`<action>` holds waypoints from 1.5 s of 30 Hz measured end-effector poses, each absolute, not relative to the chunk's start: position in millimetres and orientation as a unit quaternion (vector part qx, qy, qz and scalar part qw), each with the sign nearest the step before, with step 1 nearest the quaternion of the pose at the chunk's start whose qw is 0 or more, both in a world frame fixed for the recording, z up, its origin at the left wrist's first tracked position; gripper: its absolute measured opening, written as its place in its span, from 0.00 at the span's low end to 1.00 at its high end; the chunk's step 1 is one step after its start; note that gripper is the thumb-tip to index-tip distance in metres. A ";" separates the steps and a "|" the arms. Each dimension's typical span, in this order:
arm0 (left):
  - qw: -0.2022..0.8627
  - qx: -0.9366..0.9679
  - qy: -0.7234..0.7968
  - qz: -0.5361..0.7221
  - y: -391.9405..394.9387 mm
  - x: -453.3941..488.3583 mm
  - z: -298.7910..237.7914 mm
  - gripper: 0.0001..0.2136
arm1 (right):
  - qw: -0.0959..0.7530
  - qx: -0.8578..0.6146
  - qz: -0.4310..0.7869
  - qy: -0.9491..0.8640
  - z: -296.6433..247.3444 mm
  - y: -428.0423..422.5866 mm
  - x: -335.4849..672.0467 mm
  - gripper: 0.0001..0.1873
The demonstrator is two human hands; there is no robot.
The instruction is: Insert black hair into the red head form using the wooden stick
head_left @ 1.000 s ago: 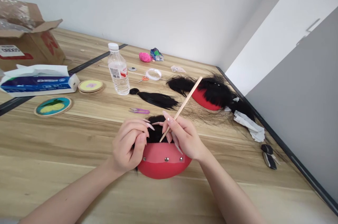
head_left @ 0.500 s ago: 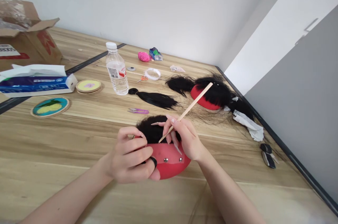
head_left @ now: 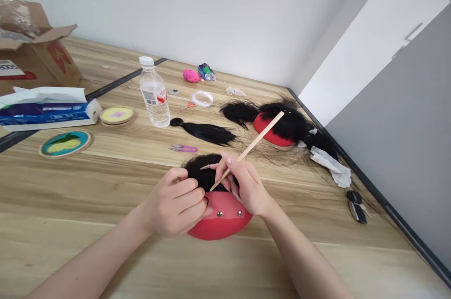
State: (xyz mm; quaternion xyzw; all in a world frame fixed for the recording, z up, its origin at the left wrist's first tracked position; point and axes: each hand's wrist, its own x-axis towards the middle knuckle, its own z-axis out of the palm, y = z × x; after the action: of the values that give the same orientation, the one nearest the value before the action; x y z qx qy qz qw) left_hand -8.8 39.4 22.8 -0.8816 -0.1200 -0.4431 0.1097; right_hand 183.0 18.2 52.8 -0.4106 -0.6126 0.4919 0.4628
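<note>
A red dome-shaped form (head_left: 220, 231) lies in front of me, its back part covered with short black hair (head_left: 202, 171). Clear film with two silver pins (head_left: 220, 214) covers part of its bare red front. My right hand (head_left: 248, 186) pinches a slim wooden stick (head_left: 260, 135) like a pen, its lower tip at the hairline. At the dome's left side, my left hand (head_left: 178, 203) is closed. A dark loop of what looks like a lock of black hair (head_left: 207, 201) shows by its lower fingers; the fingertips are mostly hidden.
Behind the dome lie purple thread snips (head_left: 183, 148), a tied black hair bundle (head_left: 207, 133) and a water bottle (head_left: 155, 97). A second red dome with hair (head_left: 268, 132) stands right. Embroidery hoops (head_left: 65, 144), a tissue pack (head_left: 45, 113) and a cardboard box (head_left: 52, 62) are left.
My left hand has turned and moved slightly up, so its back now faces me more and less of the dark loop shows. The stick's tip remains near the hairline.
</note>
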 end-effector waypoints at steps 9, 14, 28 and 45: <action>0.123 -0.907 -0.114 -0.387 42.5 -3.9 25.5 0.12 | 0.470 -0.398 0.514 -0.597 55.4 18.7 182.2 0.26; 0.120 -0.913 -0.123 -0.369 41.7 -4.1 28.3 0.13 | 0.467 -0.412 0.529 -0.577 58.1 19.7 182.0 0.27; 0.139 -0.897 -0.065 -0.415 42.3 -6.7 20.7 0.12 | 0.470 -0.408 0.526 -0.579 58.8 20.4 182.0 0.28; -0.111 -0.862 -0.016 -0.494 19.9 2.1 16.7 0.12 | 0.482 -0.446 0.509 -0.556 58.6 20.2 178.3 0.29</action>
State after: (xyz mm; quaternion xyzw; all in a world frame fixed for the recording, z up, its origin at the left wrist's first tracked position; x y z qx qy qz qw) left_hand 2.1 19.9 16.7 -0.8624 -0.0160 -0.4938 -0.1107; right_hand 178.3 20.2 58.6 -0.4465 -0.5557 0.5095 0.4819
